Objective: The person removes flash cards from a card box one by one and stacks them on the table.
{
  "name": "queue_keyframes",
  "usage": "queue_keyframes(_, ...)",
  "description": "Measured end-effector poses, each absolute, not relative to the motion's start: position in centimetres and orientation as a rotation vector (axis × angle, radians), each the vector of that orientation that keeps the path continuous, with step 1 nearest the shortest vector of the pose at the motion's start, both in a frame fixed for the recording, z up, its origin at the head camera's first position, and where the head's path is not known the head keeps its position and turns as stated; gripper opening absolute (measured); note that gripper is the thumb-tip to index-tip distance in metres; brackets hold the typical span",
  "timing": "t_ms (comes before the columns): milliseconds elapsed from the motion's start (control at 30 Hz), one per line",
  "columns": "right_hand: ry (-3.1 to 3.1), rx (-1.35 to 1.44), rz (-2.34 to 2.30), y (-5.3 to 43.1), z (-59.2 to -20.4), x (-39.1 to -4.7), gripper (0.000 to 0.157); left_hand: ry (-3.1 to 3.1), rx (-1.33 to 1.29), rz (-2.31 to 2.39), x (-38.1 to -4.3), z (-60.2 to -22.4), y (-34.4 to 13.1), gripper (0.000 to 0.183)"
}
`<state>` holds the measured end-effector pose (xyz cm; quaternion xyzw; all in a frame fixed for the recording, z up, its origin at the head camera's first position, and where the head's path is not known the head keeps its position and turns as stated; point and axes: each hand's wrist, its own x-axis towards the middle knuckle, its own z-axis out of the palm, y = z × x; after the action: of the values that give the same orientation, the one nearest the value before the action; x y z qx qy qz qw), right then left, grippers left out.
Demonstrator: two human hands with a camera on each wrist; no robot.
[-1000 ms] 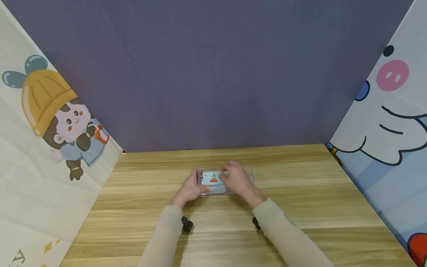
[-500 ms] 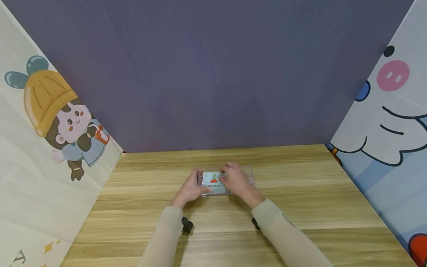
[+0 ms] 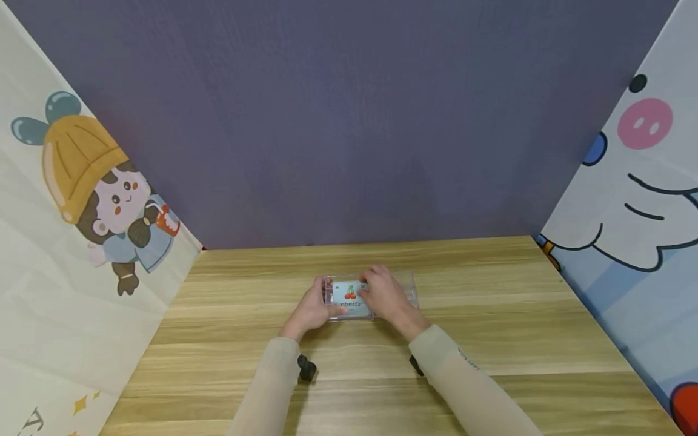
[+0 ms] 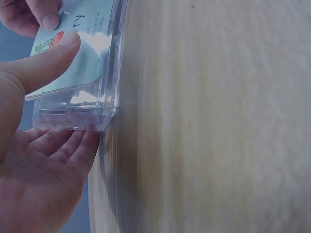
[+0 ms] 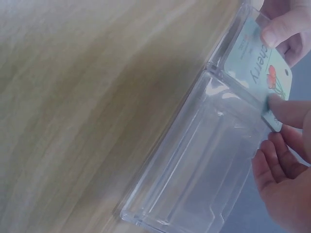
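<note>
The right hand [image 3: 384, 295] pinched the cherry card [image 5: 255, 64] at one edge, its thumb on the printed face and a finger below. The left hand [image 3: 312, 306] had its grip closed around the left end of the clear case [image 5: 194, 162], with the thumb on the card and the fingers against the end wall. The card lay face up at the left half of the case; whether other cards were under it, I could not tell. In my judgement the work stood somewhere in the middle: the case was already open and the card was in the grip, but it was not yet let go, and the two halves were not closed together. The right half lay open beside it, on the bench [image 3: 463, 354].
</note>
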<state>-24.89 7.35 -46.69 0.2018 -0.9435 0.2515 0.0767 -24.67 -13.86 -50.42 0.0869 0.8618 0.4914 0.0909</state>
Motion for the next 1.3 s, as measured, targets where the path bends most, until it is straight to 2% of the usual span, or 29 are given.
queue_keyframes(867, -2.819, 0.531, 0.894, 7.30, -46.83, -25.13, 0.013, 2.591, 0.276, 1.454, -24.59, -50.29, -13.61, 0.083)
queue_keyframes(1300, -2.760, 0.481, 1.004, 7.22, -46.88, -25.21, 0.016, 2.604, 0.266, 1.428, -24.72, -50.41, -13.63, 0.085)
